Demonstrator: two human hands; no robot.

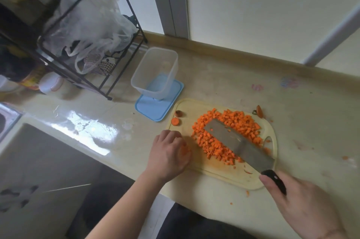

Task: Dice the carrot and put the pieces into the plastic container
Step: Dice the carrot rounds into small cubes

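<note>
**Orange dice heaped, container still bare**

Orange carrot dice [224, 135] lie heaped on the pale cutting board [220, 176], the cleaver [236, 144] laid flat across them. The right hand [303, 207] grips its black handle; the left hand [169, 153] is cupped, pinching a few pieces at the board's edge. The plastic container [155, 72] stands apart on its blue lid [153, 108]. The bits look light, firm, damp and prone to scatter; scooping them on the broad blade seems safer than handfuls.

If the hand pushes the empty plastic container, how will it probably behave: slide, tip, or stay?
The plastic container looks thin-walled and empty, so it is probably light and would move easily. It stands on the smooth blue lid, so it may slide. It appears tall for its base, so a push near the rim might tip it.
</note>
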